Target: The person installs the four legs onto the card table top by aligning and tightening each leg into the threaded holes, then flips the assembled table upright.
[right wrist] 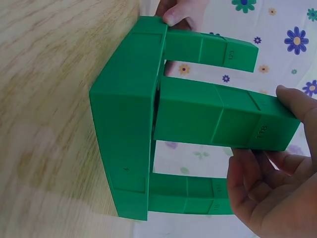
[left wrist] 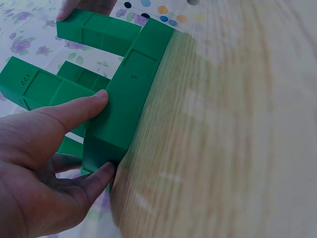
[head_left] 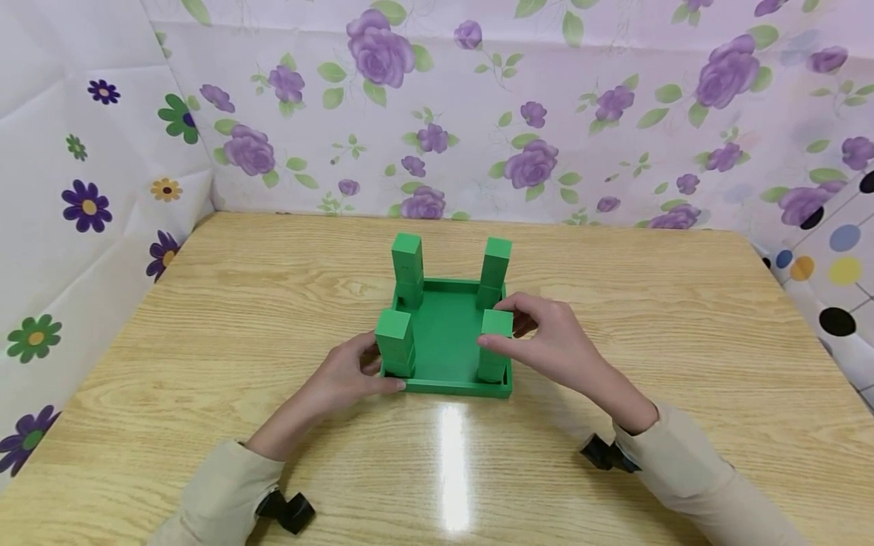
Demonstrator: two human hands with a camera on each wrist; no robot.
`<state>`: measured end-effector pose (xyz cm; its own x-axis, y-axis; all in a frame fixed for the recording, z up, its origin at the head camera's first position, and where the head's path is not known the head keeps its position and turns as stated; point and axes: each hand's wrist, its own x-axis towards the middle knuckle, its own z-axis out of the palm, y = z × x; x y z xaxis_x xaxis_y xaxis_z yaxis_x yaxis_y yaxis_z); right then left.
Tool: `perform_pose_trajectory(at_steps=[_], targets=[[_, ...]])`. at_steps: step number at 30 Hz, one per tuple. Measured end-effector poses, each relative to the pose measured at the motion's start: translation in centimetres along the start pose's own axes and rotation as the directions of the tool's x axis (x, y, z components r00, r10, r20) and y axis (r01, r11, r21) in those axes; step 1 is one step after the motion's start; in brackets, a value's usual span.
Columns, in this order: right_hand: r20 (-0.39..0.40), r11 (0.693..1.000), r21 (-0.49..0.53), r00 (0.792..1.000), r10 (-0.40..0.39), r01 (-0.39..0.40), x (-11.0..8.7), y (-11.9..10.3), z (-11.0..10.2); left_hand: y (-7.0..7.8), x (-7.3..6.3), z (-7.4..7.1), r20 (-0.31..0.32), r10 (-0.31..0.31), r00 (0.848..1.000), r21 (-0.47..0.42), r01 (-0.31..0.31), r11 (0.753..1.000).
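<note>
A shallow square green tray lies on the table with a green block post standing at each corner. My left hand grips the tray's front left corner, thumb on the front edge, beside the front left post. In the left wrist view the fingertips of that hand touch the tray wall. At the front right, my right hand pinches the upper part of a post. The right wrist view shows this post upright from the tray, marked 118, between thumb and fingers.
Two more posts stand at the back left and back right corners. The wooden table reaches a floral covering behind. A dark wrist camera sits by the left sleeve, another by the right.
</note>
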<state>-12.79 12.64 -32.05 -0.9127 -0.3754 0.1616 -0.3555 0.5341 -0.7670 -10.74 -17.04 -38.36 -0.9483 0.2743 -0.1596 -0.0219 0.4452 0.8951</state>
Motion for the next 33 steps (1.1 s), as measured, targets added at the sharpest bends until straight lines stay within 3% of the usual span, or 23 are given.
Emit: perform_pose_trajectory(at_steps=[6, 12, 15, 21, 31, 33], targets=[[0.048, 0.998, -0.016, 0.997, -0.064, 0.065, 0.1, 0.2, -0.4, 0.0, 0.1, 0.0, -0.001, 0.01, 1.0, 0.011, -0.01, 1.0], [0.18, 0.983, 0.145, 0.974, -0.136, 0.11, 0.2, 0.6, -1.4, 0.0, 0.2, -0.1, 0.001, 0.018, 1.0, 0.006, -0.018, 1.0], [0.241, 0.957, 0.269, 0.954, -0.179, 0.111, 0.4, 1.0, -1.9, 0.0, 0.2, -0.1, -0.001, 0.024, 1.0, 0.006, -0.024, 1.0], [0.35, 0.874, 0.484, 0.906, -0.239, 0.044, 1.0, 2.5, -2.7, 0.0, 0.3, 0.0, -0.003, 0.018, 1.0, 0.013, -0.018, 1.0], [0.39, 0.758, 0.651, 0.841, -0.375, 0.036, 1.8, 4.2, -2.7, -0.2, 0.1, 0.0, 0.003, 0.014, 1.0, 0.015, -0.014, 1.0], [0.389, 0.751, 0.659, 0.835, -0.389, 0.043, 1.9, 4.1, -2.7, -0.2, 0.1, 0.0, 0.002, 0.012, 1.0, 0.011, -0.012, 1.0]])
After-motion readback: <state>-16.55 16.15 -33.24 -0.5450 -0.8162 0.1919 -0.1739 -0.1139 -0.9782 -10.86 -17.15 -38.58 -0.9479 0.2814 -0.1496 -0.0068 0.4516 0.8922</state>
